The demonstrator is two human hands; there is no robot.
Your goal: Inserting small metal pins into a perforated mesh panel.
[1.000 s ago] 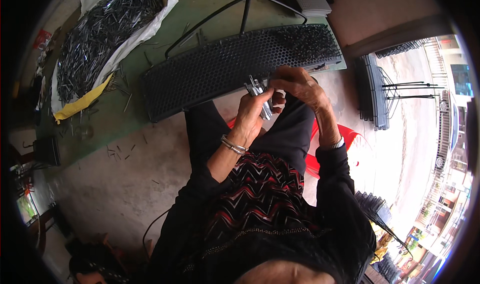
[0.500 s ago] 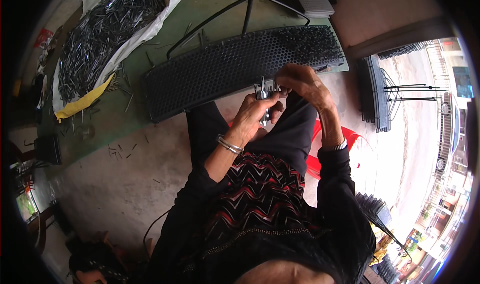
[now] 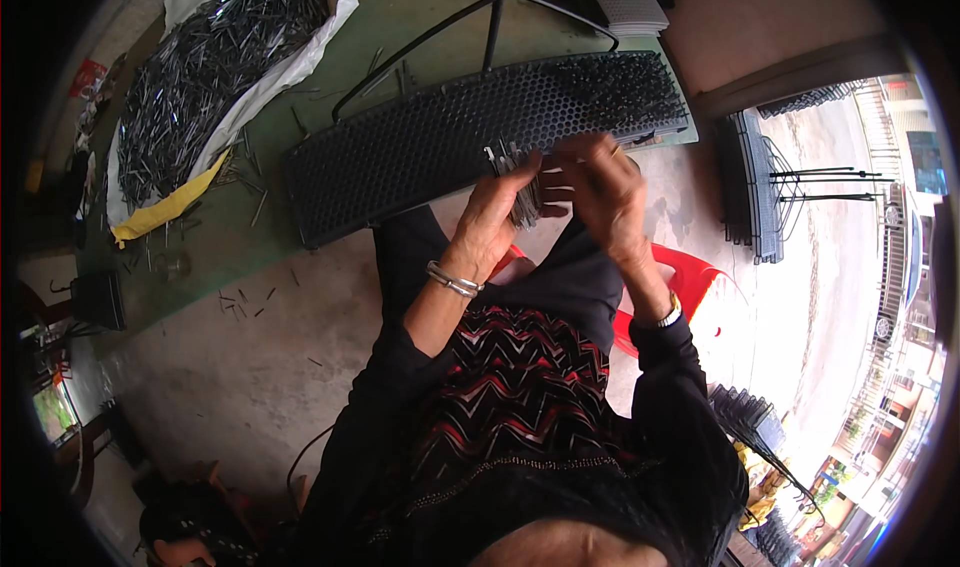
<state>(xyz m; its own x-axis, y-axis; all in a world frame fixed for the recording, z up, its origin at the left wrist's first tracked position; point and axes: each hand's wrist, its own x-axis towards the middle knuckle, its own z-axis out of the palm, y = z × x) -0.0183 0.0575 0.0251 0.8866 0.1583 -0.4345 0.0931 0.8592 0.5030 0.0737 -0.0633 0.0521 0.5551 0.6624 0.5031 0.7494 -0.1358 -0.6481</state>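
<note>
The green table is the broadest thing here, filling the upper part of the view; the long black perforated board lies along its near edge, slanting over the person's knees, probably so that its holes sit within easy reach of both hands; a black rod frame meets its far side, and short dark pieces crowd its right end; the white sack lies at the left, its mouth spread wide, likely to keep the heap of slender strips handy; a red stool shows by the person's right leg; the left hand is closed around a bundle of strips above the lap, thumb across it, the ends poking out past the grip, seemingly to keep them together and easy to pick from; the right hand is curled just beside the bundle, fingers bent, but blur hides whether it pinches a strip; the bundle looks thin, straight and grey, some ends bright and silvery, the tips not quite level; smallest are the loose bits on the floor.
</note>
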